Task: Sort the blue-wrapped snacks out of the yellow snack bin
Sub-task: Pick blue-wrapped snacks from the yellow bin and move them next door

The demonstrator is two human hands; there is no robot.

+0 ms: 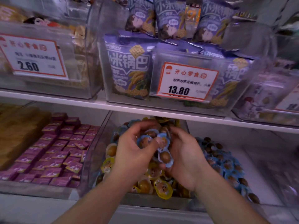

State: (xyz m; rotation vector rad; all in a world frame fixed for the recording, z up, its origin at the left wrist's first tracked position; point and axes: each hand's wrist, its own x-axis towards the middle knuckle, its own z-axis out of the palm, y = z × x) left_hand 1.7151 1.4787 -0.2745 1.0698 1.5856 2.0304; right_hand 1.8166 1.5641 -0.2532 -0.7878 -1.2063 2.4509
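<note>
Both hands meet over the clear middle bin (103, 143) of yellow snacks (162, 189). The left hand (135, 147) and right hand (186, 152) each curl around a shared cluster of blue-wrapped snacks (155, 141), held just above the pile.

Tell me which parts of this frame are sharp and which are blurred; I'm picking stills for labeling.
Head view: the 13.80 price tag reads sharply; the 2.60 tag is smeared; both hands, left and right, and the blue-wrapped snacks they hold are soft; the edges blur, and the wide lens bows the shelf edge.
</note>
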